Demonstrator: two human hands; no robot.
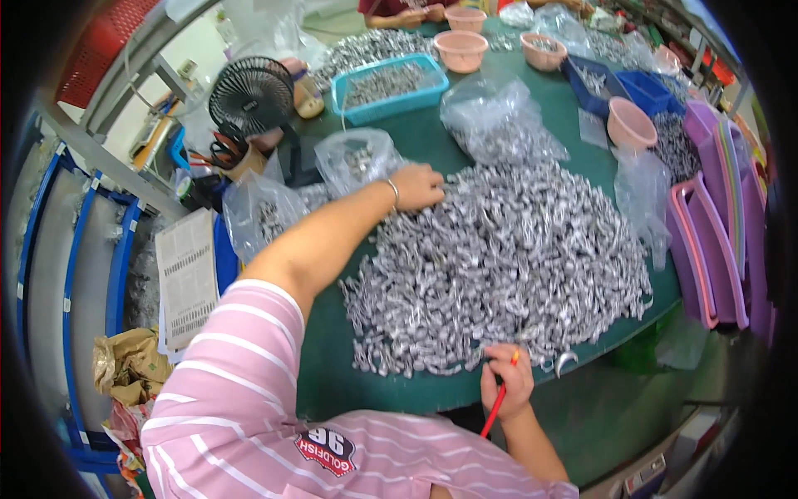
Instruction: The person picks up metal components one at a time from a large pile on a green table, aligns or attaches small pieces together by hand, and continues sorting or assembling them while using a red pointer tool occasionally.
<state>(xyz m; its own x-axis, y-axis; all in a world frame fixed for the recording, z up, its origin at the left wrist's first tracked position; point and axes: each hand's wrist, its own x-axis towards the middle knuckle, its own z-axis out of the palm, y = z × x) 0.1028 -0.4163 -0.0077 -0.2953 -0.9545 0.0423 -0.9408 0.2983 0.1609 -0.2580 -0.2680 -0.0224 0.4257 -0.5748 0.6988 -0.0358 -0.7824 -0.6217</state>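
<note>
A broad heap of small silver-grey metal pieces (507, 266) lies on the green table; their exact kind is too small to tell. At the heap's far left edge rests my left hand (418, 186), its fingers curled down against the pieces; anything under them is hidden. My right hand (509, 382) is at the near edge of the heap, closed around a slim red pen-like stick (495, 409) with a yellow-orange end. Its thumb and fingertips are close to a few loose pieces. Right of that hand, a curved shiny piece (566, 362) lies at the table edge.
Clear plastic bags of parts (495, 125) stand beyond the heap. Farther back are a blue tray (391, 87) of parts and pink bowls (461, 51). A black fan (251, 96) stands at left, purple bins (719, 224) at right. Another person's hands (411, 17) work across the table (332, 366).
</note>
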